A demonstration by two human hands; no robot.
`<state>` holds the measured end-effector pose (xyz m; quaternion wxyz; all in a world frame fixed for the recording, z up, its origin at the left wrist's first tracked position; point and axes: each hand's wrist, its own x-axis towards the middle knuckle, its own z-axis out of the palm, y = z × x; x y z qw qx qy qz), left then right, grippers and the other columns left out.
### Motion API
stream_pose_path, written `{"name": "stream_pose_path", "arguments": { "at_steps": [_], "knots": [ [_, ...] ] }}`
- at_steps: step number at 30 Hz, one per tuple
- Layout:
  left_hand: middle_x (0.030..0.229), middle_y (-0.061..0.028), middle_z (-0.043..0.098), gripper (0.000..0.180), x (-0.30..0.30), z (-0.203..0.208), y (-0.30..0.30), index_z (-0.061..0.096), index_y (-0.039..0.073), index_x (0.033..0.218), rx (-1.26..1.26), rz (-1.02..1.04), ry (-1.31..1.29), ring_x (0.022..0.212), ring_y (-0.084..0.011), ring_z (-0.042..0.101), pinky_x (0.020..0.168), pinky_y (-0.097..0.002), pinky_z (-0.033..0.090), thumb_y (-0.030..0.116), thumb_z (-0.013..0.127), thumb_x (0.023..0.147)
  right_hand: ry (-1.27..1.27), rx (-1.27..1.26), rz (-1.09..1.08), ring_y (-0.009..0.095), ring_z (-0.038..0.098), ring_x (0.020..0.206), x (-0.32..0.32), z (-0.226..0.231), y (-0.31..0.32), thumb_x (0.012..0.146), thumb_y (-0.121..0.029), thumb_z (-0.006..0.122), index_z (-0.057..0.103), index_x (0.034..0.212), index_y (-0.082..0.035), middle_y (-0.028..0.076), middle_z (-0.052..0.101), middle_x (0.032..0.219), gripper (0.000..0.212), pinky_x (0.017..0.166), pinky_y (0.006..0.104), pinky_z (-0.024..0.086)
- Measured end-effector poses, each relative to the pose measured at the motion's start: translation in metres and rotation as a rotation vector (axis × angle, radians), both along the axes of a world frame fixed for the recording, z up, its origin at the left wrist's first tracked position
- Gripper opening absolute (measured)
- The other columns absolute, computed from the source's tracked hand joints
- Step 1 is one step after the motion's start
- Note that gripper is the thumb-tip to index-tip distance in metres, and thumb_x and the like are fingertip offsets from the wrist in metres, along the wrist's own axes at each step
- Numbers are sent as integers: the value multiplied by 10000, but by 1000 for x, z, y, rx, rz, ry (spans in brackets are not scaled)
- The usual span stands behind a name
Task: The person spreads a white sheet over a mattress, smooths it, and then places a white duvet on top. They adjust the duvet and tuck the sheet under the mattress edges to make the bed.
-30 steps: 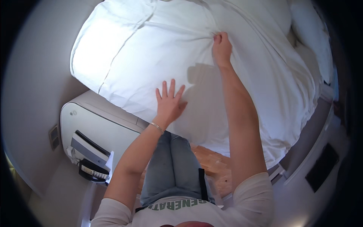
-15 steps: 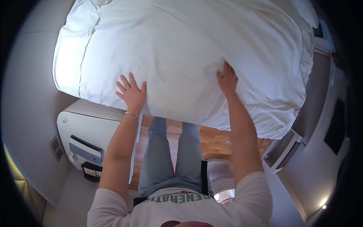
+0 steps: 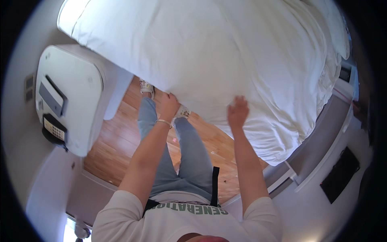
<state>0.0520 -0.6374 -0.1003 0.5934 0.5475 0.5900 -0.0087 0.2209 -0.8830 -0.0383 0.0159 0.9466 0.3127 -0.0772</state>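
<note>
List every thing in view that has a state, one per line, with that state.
Duvet: spread over the bed, wrinkled, near edge hanging over the side.
Left hand: at the duvet's near edge, fingers hidden under it.
Right hand: flat on the duvet, fingers spread.
Nightstand: beside the bed, top holding a phone and a dark flat item.
Phone: handset on its cradle.
</note>
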Motion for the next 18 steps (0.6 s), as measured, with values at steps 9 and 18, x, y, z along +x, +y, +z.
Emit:
{"name": "stream_pose_path", "arguments": {
  "at_steps": [9,18],
  "knots": [
    [978,-260,561,364,16,52,-80,473,-50,1061,-24,-157,-82,924,-385,546,790,-407,437,183,487,783,339,270,348,396,260,1241,-24,16,47,762,-203,589,385,1282,-150,178,306,1345,561,991,516,248],
    [1119,-195,542,481,3,75,-195,363,-6,1236,-165,-337,-161,1016,-322,532,852,-379,425,239,489,842,-128,190,322,347,321,1214,68,-13,-34,796,-233,536,411,1258,-96,177,371,1304,498,1016,441,247]
  ]
}}
